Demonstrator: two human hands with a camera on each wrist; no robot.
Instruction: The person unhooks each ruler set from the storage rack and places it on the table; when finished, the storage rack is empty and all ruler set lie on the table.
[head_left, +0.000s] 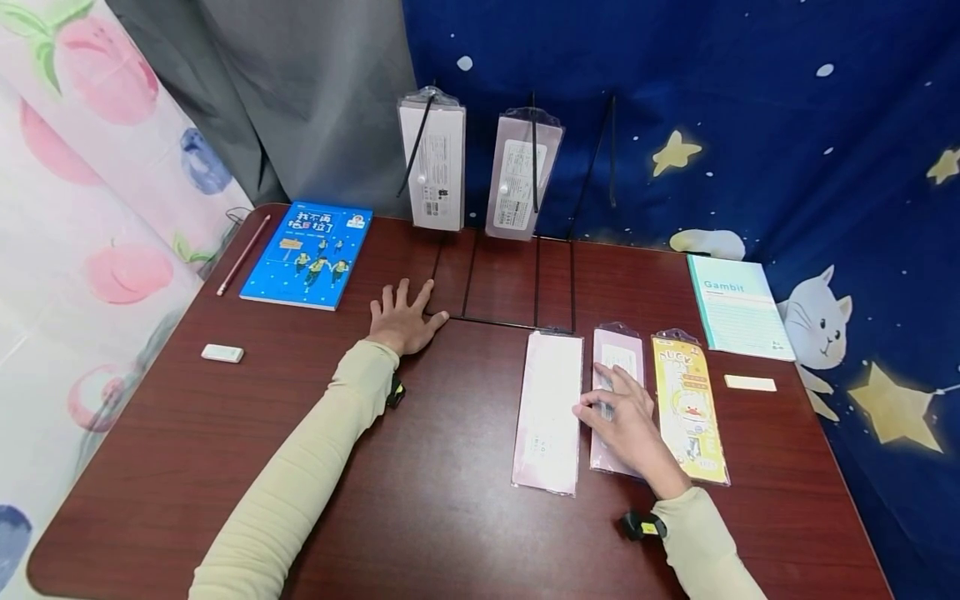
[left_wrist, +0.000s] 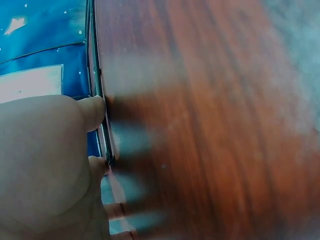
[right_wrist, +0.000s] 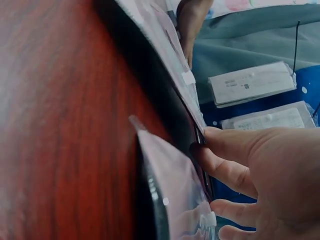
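Left hand (head_left: 403, 318) lies flat on the table (head_left: 225, 433), fingers spread and straight, holding nothing; its thumb tip sits at the near-left corner of the black wire rack (head_left: 517, 283). Right hand (head_left: 626, 417) rests on the middle pink packet (head_left: 617, 354), fingers bent down onto it, thumb at the packet's left edge; the right wrist view shows fingertips (right_wrist: 220, 165) at the packet edge, which looks slightly raised off the wood, so the hand reads as pinching it. That packet lies near-right of centre, between a pale pink packet (head_left: 549, 408) on its left and a yellow duck packet (head_left: 688, 404) on its right; all three run side by side, just apart. Two further packets hang on the rack at the far side: a white one (head_left: 433, 162) and a mauve one (head_left: 523, 175). Blue book (head_left: 309, 254) and pencil (head_left: 243, 254) far left; white eraser (head_left: 222, 353) left; green notebook (head_left: 738, 307) far right, cream eraser (head_left: 750, 383) near it.
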